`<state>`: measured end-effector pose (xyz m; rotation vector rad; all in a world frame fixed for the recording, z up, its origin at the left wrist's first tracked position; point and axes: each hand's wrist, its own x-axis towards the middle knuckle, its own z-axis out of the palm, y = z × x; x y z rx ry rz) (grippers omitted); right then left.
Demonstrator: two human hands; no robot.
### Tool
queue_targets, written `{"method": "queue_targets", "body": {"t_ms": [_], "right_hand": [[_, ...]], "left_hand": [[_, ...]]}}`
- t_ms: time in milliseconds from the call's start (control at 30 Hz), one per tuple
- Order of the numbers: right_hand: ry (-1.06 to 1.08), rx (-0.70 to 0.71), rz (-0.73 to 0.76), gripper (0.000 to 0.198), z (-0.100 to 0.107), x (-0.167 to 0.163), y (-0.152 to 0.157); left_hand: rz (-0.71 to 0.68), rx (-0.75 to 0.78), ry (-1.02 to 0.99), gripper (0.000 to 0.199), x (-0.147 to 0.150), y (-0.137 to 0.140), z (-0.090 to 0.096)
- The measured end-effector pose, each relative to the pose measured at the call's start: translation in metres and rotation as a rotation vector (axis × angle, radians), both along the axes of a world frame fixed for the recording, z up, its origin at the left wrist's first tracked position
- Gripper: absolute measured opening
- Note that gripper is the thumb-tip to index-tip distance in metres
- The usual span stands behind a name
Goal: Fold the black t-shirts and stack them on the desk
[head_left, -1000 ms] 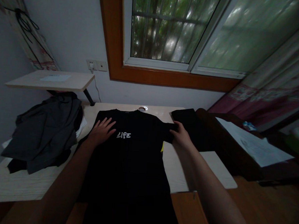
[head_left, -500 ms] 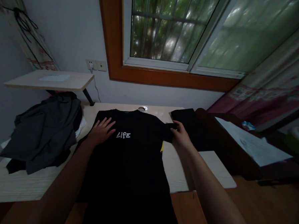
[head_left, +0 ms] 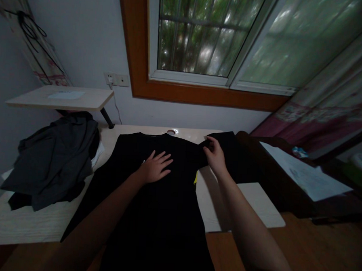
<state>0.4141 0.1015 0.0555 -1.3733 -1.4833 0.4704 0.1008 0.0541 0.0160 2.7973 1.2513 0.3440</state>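
A black T-shirt (head_left: 165,207) lies spread on the pale table, its neckline toward the wall. My left hand (head_left: 156,167) rests flat on its chest with fingers spread, covering nearly all of the white print. At the right-hand sleeve, my right hand (head_left: 214,155) touches the dark cloth, thumb and fingers curved and apart. Part of that sleeve is hidden under the hand. A small yellow patch (head_left: 195,177) shows at the shirt's edge below the sleeve.
Dark grey clothes (head_left: 52,161) are heaped on the left, beside a raised shelf (head_left: 61,99). Folded black cloth (head_left: 226,140) lies to the right. Beyond it, a paper sheet (head_left: 303,172) rests on a dark surface. A window (head_left: 210,40) is set in the wall ahead.
My left hand has slid right across the chest, now over the print. My right hand has shifted slightly up and left, its fingers looser on the sleeve. The shirt's left side lies wider.
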Motion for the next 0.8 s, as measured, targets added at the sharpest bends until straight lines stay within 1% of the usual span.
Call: {"method": "queue_targets", "body": {"t_ms": [133,267,367,433,500,533,567,633,733,800], "right_hand": [[-0.077,0.088,0.051,0.052,0.018,-0.017,-0.006],[-0.157,0.136,0.216,0.047,0.032,-0.042,-0.013],[-0.234,0.154,0.392,0.043,0.033,-0.058,-0.021],[-0.249,0.128,0.522,0.04,0.031,-0.063,-0.029],[-0.203,0.065,0.607,0.038,0.027,-0.061,-0.037],[-0.161,0.033,0.611,0.036,0.024,-0.056,-0.04],[-0.117,0.009,0.582,0.035,0.021,-0.051,-0.043],[-0.056,-0.006,0.465,0.032,0.012,-0.036,-0.046],[-0.09,-0.01,0.32,0.03,-0.003,-0.013,-0.05],[-0.144,-0.045,0.302,0.029,-0.013,-0.004,-0.056]], "left_hand": [[-0.066,-0.002,-0.009,0.054,0.04,0.011,0.0],[-0.076,-0.015,-0.024,0.051,0.07,0.026,0.001],[-0.039,-0.033,-0.059,0.051,0.074,0.04,-0.004],[0.019,-0.041,-0.123,0.049,0.067,0.048,-0.011],[0.086,-0.042,-0.205,0.048,0.055,0.054,-0.017],[0.117,-0.04,-0.243,0.048,0.048,0.057,-0.019],[0.143,-0.033,-0.27,0.049,0.042,0.058,-0.019],[0.195,-0.015,-0.322,0.045,0.033,0.06,-0.018],[0.294,-0.042,-0.526,0.036,0.027,0.061,-0.01],[0.374,-0.106,-0.678,0.033,0.028,0.059,-0.004]]}}
